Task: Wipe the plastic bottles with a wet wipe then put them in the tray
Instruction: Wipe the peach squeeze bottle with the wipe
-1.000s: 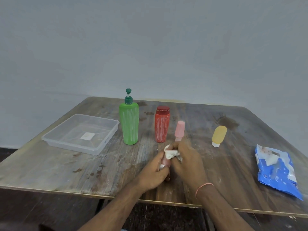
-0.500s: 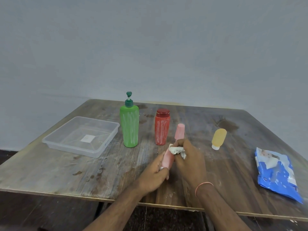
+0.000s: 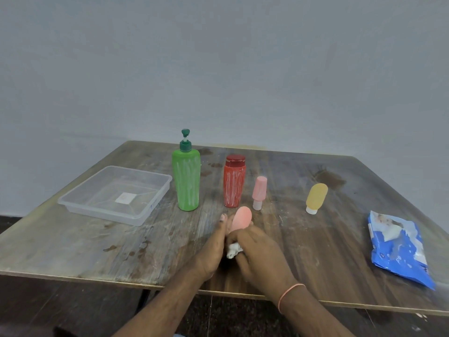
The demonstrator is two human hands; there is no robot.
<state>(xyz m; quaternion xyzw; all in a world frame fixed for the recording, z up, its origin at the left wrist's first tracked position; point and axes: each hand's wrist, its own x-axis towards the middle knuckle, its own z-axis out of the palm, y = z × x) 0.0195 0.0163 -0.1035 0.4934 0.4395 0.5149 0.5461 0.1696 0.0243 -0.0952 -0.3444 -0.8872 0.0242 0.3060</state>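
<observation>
Near the table's front edge, my left hand (image 3: 213,249) holds a small pink bottle (image 3: 241,218) whose rounded end points away from me. My right hand (image 3: 260,251) grips a crumpled white wet wipe (image 3: 234,250) around the bottle's near part, which is hidden. Behind them stand a green pump bottle (image 3: 186,181), a red bottle (image 3: 234,186), a second small pink bottle (image 3: 259,190) on its white cap, and a yellow bottle (image 3: 316,197) on its cap. A clear plastic tray (image 3: 80,201) sits at the left with nothing in it.
A blue pack of wet wipes (image 3: 398,249) lies at the table's right edge. The wooden table (image 3: 97,244) is stained and backs onto a grey wall. Its front edge runs just under my wrists.
My right hand has slid the wipe along the held pink bottle toward me, baring its far rounded end. Both hands stayed at the same spot on the table.
</observation>
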